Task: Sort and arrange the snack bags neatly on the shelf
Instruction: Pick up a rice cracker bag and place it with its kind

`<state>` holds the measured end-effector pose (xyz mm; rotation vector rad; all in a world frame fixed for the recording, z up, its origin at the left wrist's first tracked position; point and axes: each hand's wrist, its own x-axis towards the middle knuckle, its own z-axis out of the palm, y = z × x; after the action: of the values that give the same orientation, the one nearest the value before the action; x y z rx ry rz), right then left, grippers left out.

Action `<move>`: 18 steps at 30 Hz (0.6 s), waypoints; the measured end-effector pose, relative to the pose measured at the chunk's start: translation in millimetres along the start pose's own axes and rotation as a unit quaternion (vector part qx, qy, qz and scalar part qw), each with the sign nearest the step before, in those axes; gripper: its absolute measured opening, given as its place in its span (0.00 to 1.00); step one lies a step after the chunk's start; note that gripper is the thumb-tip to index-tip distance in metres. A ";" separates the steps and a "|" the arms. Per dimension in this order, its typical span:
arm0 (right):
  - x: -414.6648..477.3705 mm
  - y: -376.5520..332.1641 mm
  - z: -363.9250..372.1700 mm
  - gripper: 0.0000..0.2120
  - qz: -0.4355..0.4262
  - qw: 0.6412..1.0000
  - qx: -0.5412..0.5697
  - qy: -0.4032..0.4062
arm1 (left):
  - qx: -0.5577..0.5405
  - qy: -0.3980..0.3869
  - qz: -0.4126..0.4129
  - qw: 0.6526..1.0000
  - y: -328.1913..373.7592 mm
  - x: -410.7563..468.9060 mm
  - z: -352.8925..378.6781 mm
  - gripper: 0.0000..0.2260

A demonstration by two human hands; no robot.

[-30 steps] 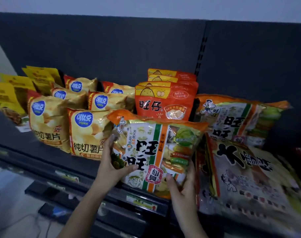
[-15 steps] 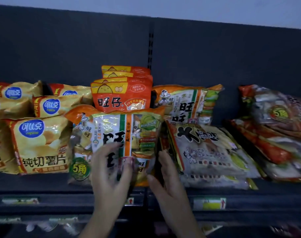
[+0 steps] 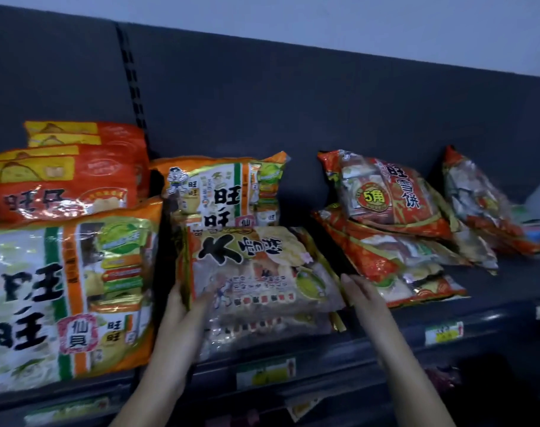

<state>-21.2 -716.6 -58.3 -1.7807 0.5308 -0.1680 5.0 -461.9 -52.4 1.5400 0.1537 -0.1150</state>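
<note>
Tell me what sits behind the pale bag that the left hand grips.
A green-striped bag stands upright behind the pale bag, its top half showing. Its lower half is covered.

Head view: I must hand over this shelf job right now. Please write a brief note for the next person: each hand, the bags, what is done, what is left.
Left hand: grips the lower left edge of the pale bag.
Right hand: open, fingers straight at that bag's right edge; contact unclear.
Bags: the pale bag lies tilted at front centre of the shelf. The orange-green bag stands upright at front left; the second orange-green bag stands behind the pale one. The red-orange bags stand in a row at back left.
Done: the left side looks tidy.
Left: straighten the pale bag; sort the red bags, a loose slanted pile at right.
</note>
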 end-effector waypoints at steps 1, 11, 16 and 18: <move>8.5 4.8 0.2 0.22 0.026 0.999 0.016 -0.026 | 0.001 0.021 -0.009 1.000 -4.8 5.6 -1.0 0.25; 41.7 9.9 14.4 0.16 0.071 0.967 0.111 -0.219 | -0.024 0.160 -0.073 0.984 -22.0 24.4 5.6 0.21; 44.2 9.1 22.1 0.05 0.074 0.967 0.150 -0.192 | -0.065 0.149 -0.088 0.983 -14.4 27.2 6.9 0.13; 41.4 3.9 24.5 0.06 0.073 0.968 0.155 -0.181 | -0.072 0.135 -0.089 0.984 -16.7 26.0 4.4 0.11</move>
<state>23.7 -713.8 -75.5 -1.4170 0.3480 0.1683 28.0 -466.2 -73.2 1.3908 0.5044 -0.0350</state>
